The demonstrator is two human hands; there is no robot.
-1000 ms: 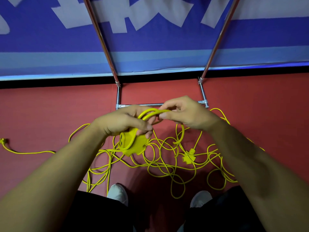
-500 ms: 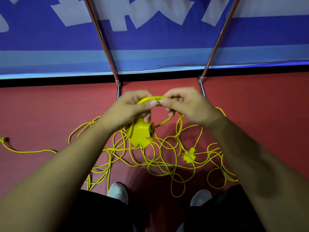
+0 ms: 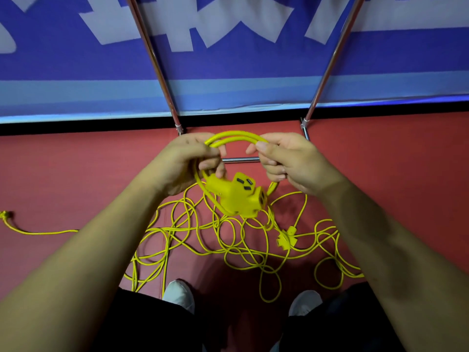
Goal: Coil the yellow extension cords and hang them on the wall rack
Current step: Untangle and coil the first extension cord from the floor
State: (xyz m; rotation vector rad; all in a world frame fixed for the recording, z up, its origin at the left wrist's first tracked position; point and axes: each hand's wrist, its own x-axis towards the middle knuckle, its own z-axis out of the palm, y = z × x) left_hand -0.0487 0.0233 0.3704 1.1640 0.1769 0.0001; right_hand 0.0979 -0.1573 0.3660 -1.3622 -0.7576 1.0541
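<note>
Above a red floor (image 3: 76, 179) strewn with tangled yellow cord (image 3: 228, 240), the left hand (image 3: 187, 161) and right hand (image 3: 286, 161) each pinch a cord loop (image 3: 236, 135) from which a three-way outlet block (image 3: 238, 196) hangs.

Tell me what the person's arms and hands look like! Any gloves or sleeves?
No gloves and no sleeves in view. The left hand and right hand are bare, with no rings showing. The left forearm and right forearm are bare too, with no watch or bracelet to be seen.
</note>
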